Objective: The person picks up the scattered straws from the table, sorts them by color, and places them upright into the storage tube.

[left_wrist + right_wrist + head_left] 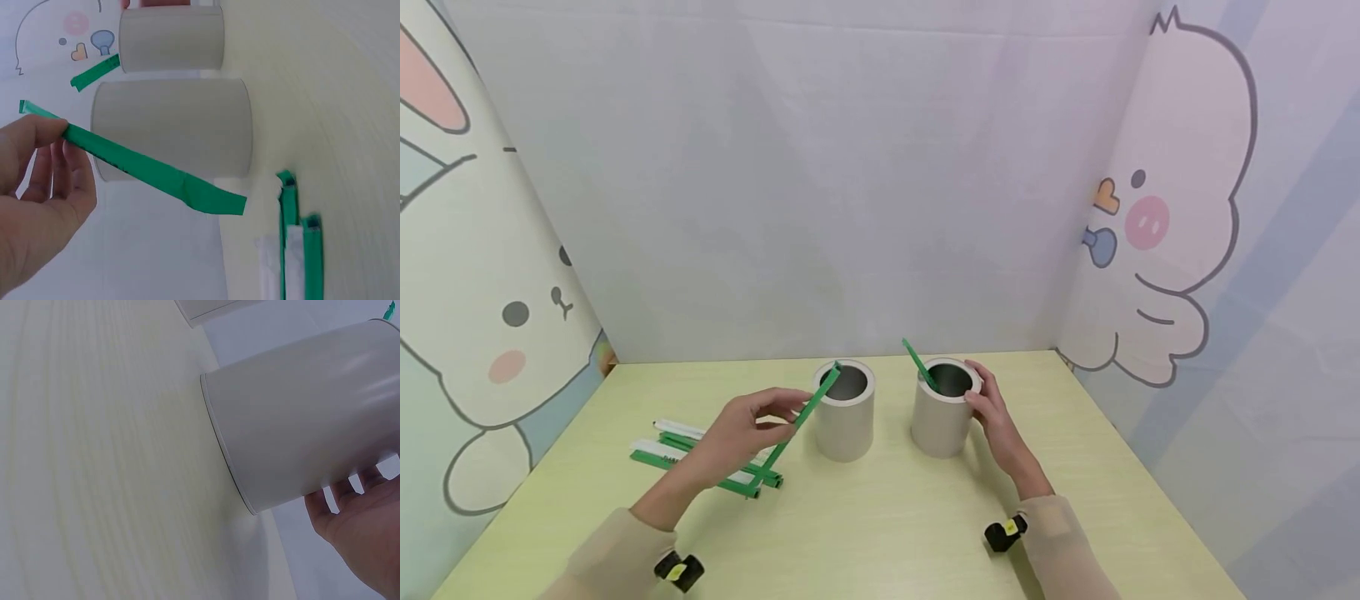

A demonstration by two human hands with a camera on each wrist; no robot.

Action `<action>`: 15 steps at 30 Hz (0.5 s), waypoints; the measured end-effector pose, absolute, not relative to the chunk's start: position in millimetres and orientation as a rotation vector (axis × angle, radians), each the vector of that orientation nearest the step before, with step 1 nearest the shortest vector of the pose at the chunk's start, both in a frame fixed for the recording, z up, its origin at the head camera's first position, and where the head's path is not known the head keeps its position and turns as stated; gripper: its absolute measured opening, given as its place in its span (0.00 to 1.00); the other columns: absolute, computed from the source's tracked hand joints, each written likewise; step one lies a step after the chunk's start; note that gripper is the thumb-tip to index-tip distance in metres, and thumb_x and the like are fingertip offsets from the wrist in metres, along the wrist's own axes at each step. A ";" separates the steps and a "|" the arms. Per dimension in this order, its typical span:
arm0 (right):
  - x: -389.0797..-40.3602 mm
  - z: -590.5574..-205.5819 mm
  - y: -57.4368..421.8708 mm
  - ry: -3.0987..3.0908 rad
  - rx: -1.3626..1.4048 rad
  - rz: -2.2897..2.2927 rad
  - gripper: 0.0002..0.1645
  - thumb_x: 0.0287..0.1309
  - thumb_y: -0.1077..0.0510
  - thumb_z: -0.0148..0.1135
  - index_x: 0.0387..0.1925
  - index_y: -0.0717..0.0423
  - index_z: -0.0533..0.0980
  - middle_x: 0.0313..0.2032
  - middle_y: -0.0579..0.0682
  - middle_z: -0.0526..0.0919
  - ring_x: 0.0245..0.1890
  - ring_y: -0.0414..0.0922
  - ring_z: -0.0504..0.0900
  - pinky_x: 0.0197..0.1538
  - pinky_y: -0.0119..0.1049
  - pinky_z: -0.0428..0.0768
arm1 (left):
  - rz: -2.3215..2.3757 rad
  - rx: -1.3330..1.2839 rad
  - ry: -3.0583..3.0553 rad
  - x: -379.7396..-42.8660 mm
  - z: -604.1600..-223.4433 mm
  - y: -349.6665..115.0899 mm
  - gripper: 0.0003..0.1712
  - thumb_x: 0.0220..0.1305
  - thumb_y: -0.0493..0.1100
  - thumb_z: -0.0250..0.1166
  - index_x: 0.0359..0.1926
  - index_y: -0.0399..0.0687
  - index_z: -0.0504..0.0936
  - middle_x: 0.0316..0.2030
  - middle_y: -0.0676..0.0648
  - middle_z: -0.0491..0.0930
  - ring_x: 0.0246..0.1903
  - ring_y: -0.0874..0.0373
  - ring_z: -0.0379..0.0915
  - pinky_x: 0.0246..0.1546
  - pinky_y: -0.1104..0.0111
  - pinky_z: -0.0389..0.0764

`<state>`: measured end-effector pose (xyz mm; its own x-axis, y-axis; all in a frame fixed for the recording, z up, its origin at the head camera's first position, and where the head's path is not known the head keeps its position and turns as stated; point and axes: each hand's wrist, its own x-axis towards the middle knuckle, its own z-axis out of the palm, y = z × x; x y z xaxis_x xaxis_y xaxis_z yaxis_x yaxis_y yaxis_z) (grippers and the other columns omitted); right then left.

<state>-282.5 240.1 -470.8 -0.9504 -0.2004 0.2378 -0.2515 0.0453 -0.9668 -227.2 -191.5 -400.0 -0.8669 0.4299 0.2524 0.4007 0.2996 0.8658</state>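
Toward the left edge of the surface [880, 533], a pile of thin packets [739, 487] lies partly hidden by the left hand [737, 437], whose thumb and fingers pinch a green packet [816, 397], slanted before the left cup [844, 429]. Nearer the far edge, the right hand's [997, 421] fingers curl round the right cup [940, 427]; a leaning packet [917, 359] sticks out, its lower end hidden. Filling the cups seems in hand; next likely calls for lifting the pinched packet over a rim. The pile's count is unclear.

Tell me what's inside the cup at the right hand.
A green strip leans in the cup, top poking out. The wall hides the strip's lower end and the cup's bottom.
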 end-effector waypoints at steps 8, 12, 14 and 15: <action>-283.9 -472.5 240.7 -2.250 0.486 2.095 0.34 0.82 0.51 0.41 0.83 0.44 0.50 0.78 0.55 0.61 0.74 0.50 0.60 0.76 0.58 0.56 | 1.888 0.781 2.449 -236.9 -379.3 -135.9 0.27 0.72 0.33 0.69 0.69 0.55 0.81 0.57 0.42 0.84 0.54 0.51 0.81 0.53 0.66 0.86; -283.9 -472.0 240.4 -2.243 0.497 2.093 0.34 0.82 0.50 0.40 0.83 0.44 0.49 0.78 0.56 0.60 0.74 0.51 0.59 0.76 0.60 0.55 | 1.982 0.741 2.433 -245.0 -371.0 -108.4 0.27 0.72 0.34 0.69 0.69 0.55 0.81 0.56 0.43 0.84 0.55 0.51 0.81 0.53 0.67 0.85; -284.2 -471.9 240.1 -2.243 0.500 2.088 0.34 0.82 0.50 0.40 0.83 0.44 0.49 0.78 0.56 0.60 0.74 0.52 0.58 0.76 0.61 0.55 | 2.021 0.706 2.438 -249.3 -368.0 -95.9 0.27 0.71 0.34 0.70 0.68 0.56 0.81 0.56 0.45 0.84 0.55 0.51 0.81 0.54 0.67 0.84; -284.7 -472.3 240.1 -2.243 0.501 2.088 0.34 0.82 0.50 0.40 0.83 0.44 0.49 0.78 0.56 0.59 0.74 0.52 0.58 0.76 0.61 0.55 | 2.044 0.686 2.439 -251.3 -366.3 -89.9 0.27 0.71 0.34 0.70 0.68 0.57 0.81 0.56 0.47 0.84 0.55 0.52 0.81 0.54 0.67 0.84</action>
